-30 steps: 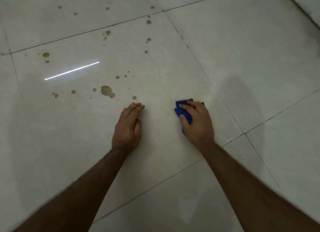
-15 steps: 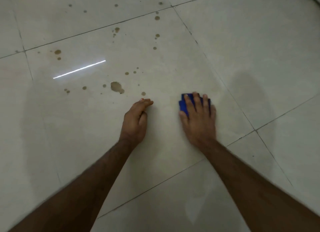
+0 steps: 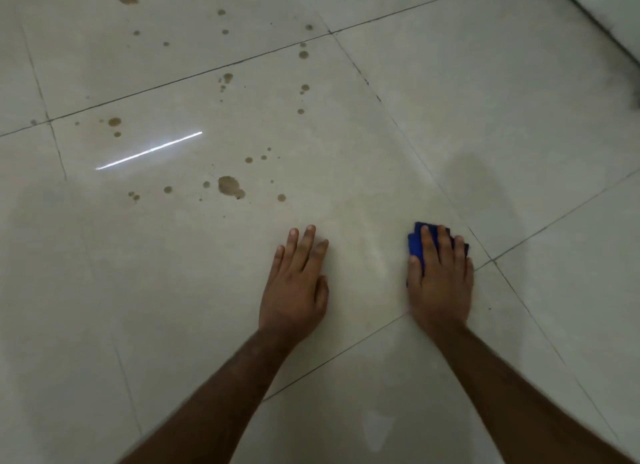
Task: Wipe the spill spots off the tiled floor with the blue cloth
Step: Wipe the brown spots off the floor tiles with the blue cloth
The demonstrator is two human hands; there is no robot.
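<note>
A folded blue cloth (image 3: 415,245) lies on the pale tiled floor (image 3: 502,124), mostly hidden under my right hand (image 3: 440,276). That hand presses flat on it with straight fingers. My left hand (image 3: 298,283) rests flat on the tile to the left of the cloth, fingers straight and holding nothing. Brown spill spots dot the floor beyond my hands. The largest spot (image 3: 230,186) lies up and left of my left hand, a small one (image 3: 281,197) closer to it. Further spots (image 3: 303,54) scatter toward the far tiles.
Dark grout lines (image 3: 485,261) cross the floor; one crossing sits just right of the cloth. A bright strip of reflected light (image 3: 149,150) lies on the left tile. A dark edge with a lighter surface beyond it (image 3: 595,16) runs along the top right corner.
My right hand has slid the cloth to the right and slightly back toward the grout crossing. My left hand has flattened, fingers spread on the tile.
</note>
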